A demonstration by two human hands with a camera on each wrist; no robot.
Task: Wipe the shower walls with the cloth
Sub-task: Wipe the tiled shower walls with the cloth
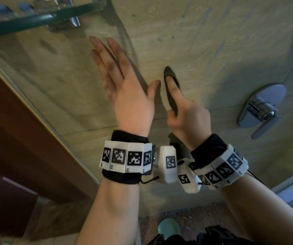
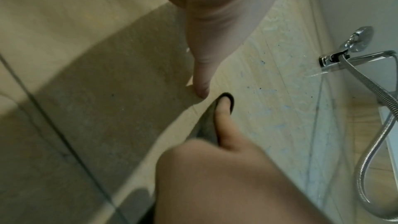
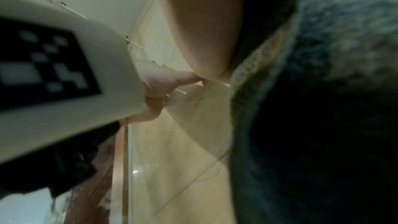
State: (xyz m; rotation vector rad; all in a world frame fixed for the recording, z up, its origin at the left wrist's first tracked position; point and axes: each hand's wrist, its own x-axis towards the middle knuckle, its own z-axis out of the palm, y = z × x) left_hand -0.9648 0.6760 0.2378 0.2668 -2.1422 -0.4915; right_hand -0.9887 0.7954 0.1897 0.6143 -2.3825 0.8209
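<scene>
- Cloth [image 1: 172, 89]: dark grey-green, folded into a narrow strip, lying edge-on against the beige tiled shower wall [image 1: 212, 50], between the two hands.
- Right hand [image 1: 188, 117]: fingers curled round the lower part of the cloth; one finger lies straight along the strip and presses it to the wall. A fuzzy cloth tail hangs below the hand and fills the right side of the right wrist view.
- Left hand [image 1: 124, 89]: flat on the wall, fingers straight and spread, holding nothing. Its thumb tip sits just beside the cloth; contact between them cannot be confirmed.
- Wrist bands: black straps carrying white marker blocks, one on each wrist.
- Mixer handle [image 1: 262, 110]: chrome, on an oval plate, right of the right hand and well apart from the cloth.
- Glass shelf [image 1: 36, 20]: green-edged, upper left, above the left hand, with blurred items on it.
- Shower hose [image 2: 374, 117]: metal, hanging at the right of the left wrist view.
</scene>
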